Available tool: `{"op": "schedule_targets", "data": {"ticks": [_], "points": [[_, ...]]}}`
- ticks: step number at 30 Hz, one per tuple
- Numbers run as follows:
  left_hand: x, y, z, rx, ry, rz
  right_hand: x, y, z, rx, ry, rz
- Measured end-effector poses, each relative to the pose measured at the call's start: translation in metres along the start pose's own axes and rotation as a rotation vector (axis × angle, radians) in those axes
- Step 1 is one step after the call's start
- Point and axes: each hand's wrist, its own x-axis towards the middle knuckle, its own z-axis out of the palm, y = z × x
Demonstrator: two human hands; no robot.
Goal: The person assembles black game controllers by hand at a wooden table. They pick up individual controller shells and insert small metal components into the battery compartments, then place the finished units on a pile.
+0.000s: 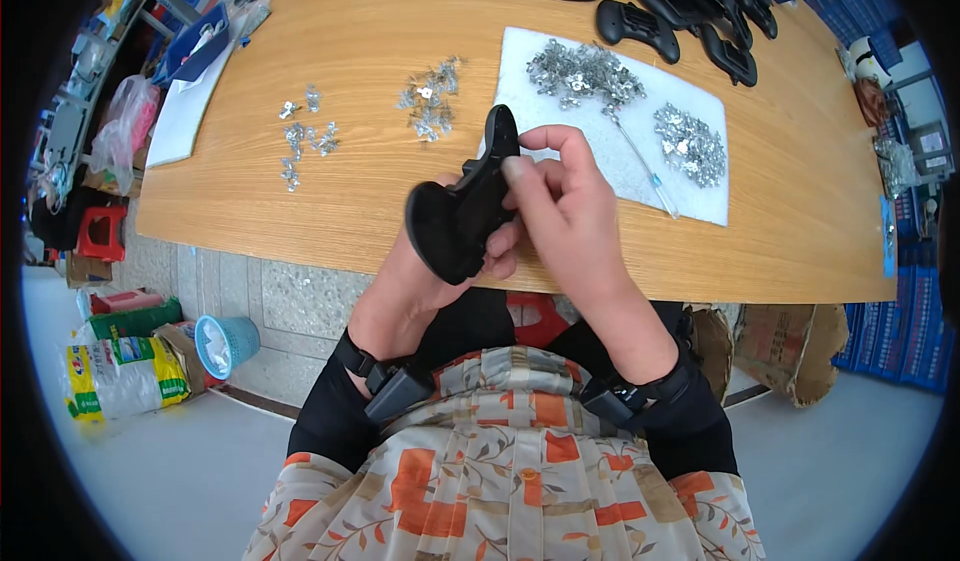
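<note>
Over the near edge of the table I hold a black game controller shell (pixel 462 216), tilted. My left hand (pixel 410 266) is wrapped round it from below and behind, so most of its fingers are hidden. My right hand (pixel 565 196) is bent in against the shell's right side, thumb and fingertips pinched close at its edge. Whatever small thing may be between those fingertips is hidden. Beyond the right hand lies a white foam sheet (pixel 560 104) with two heaps of small metal clips (pixel 585 73). A thin screwdriver-like tool (pixel 645 166) with a clear handle lies on that sheet.
More black controller shells (pixel 637 31) are piled at the back right. Loose metal clips (pixel 428 99) lie in small groups on the wooden table (pixel 330 206). A blue tray (pixel 197 46) sits at the far left. On the floor stand a blue wastebasket (pixel 228 346) and a red stool (pixel 100 233).
</note>
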Motion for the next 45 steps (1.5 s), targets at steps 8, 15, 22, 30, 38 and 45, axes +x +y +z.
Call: {"op": "schedule_targets", "data": {"ticks": [8,15,22,30,38,45], "points": [[0.001,0.007,0.007,-0.223,-0.097,-0.072,-0.004,0.003,-0.024,0.005,-0.018,-0.076],[0.006,0.011,0.022,0.605,0.298,0.154,-0.030,-0.017,-0.042,0.182,-0.240,0.104],[-0.017,0.017,0.018,0.701,0.296,0.385,-0.036,-0.026,-0.028,-0.008,-0.264,0.180],[-0.073,0.064,-0.007,0.555,0.357,0.325,0.005,-0.035,0.000,-0.302,-0.316,0.091],[-0.082,0.074,-0.020,0.870,0.406,0.306,0.115,-0.028,0.095,-0.913,-0.510,-0.510],[-0.085,0.078,-0.022,0.891,0.417,0.270,0.158,0.003,0.138,-1.046,-0.702,-0.667]]}}
